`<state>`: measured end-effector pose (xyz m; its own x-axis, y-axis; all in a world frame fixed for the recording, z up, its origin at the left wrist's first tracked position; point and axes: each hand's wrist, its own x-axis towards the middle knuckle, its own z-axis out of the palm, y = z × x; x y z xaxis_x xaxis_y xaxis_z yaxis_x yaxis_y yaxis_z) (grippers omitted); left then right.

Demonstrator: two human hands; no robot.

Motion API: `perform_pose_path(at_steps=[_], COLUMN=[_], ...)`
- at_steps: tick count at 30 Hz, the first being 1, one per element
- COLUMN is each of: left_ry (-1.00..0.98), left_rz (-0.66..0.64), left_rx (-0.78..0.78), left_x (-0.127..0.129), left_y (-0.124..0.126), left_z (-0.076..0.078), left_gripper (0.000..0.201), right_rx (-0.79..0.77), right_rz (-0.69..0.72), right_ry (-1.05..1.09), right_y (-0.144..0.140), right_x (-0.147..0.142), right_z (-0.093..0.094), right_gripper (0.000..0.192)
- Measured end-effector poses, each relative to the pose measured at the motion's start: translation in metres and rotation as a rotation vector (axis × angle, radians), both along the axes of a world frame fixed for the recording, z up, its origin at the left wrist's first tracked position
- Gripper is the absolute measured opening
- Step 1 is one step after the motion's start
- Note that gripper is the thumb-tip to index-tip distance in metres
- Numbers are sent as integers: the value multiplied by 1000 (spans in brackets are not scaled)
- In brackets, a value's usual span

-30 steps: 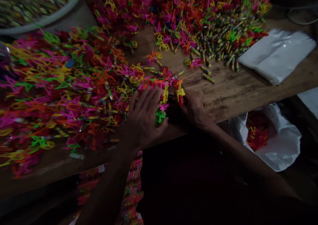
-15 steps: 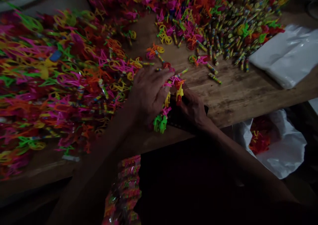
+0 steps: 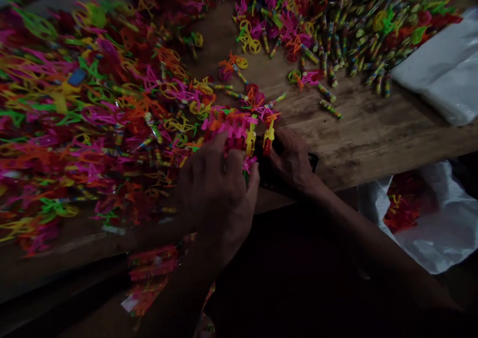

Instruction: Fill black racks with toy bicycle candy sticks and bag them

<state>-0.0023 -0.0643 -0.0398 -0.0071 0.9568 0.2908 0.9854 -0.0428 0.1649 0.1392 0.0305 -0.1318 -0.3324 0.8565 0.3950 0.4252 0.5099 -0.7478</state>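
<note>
Has a row of pink toys (image 3: 236,129) on the table (image 3: 358,139), near side; bends fingers of left hand (image 3: 222,183) over it, cannot tell if grasping; curls right hand (image 3: 294,160) beside a yellow toy (image 3: 269,133), cannot tell if gripping; shows toy heap (image 3: 108,111) left, white plastic (image 3: 444,69) right

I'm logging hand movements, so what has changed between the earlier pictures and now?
The left hand, reaching forward over the pink pieces half a second ago, has drawn back toward the person, uncovering many of them. Whether it took hold of anything is unclear. The right hand stays beside the yellow piece; the white plastic still lies on the table.
</note>
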Motion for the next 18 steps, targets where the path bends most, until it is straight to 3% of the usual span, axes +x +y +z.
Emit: perform_pose_path(at_steps=[8,13,18], left_ry=[60,-13,-15], left_rz=[117,184,218], left_rx=[26,61,26], left_x=[9,16,24], left_y=[8,16,17], left_z=[-5,-13,-10], left_gripper=[13,3,11], right_rx=[61,48,53], right_rz=[48,42,45], right_ry=[109,120,125], right_y=[2,1,2], right_x=[-2,-3,-3], right_z=[-7,-7,-9], right_gripper=[11,10,11])
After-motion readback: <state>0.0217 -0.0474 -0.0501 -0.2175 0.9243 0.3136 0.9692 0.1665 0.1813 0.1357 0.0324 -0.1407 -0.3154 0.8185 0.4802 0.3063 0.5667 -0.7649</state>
